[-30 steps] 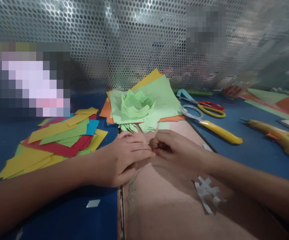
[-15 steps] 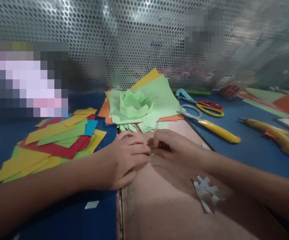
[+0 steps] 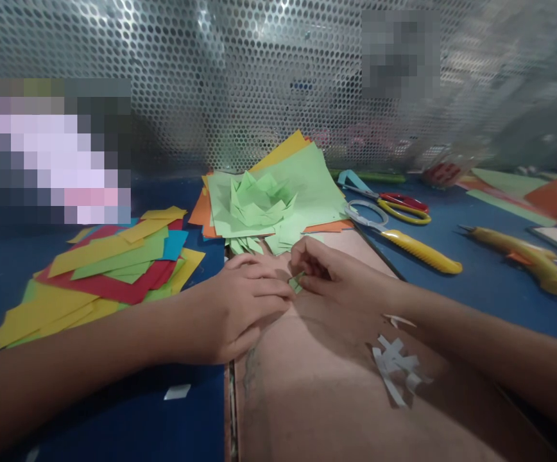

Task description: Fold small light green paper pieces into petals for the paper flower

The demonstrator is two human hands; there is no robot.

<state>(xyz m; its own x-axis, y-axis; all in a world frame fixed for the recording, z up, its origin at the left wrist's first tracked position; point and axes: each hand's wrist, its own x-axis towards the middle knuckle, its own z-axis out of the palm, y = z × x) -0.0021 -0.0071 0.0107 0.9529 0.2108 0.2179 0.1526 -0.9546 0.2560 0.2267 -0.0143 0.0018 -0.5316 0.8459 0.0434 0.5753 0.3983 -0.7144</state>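
A small piece of light green paper [image 3: 296,282] shows between my hands over the pinkish board [image 3: 302,398]. My left hand [image 3: 240,307] rests palm down across the board's left edge, its fingers bent together and their tips at the paper; most of the piece is hidden. From the right, my right hand [image 3: 329,282] holds the paper by the thumb, the other fingers curled above it. Just beyond stands a folded green paper flower [image 3: 262,202] with pointed petals, on a stack of coloured sheets [image 3: 319,173]. Folded green pieces [image 3: 285,239] lie before it.
Left is a pile of coloured paper pieces [image 3: 110,269] on the blue table [image 3: 163,430]. White paper strips [image 3: 396,366] lie under my right forearm. Scissors [image 3: 403,208], a yellow-handled tool [image 3: 420,250] and a yellow glue gun [image 3: 523,256] lie right. A perforated metal panel [image 3: 177,83] stands behind.
My right hand's fingers have lifted slightly, and more of the green paper shows between the hands. A white strip beside the right forearm has come into view. My left hand stays nearly still.
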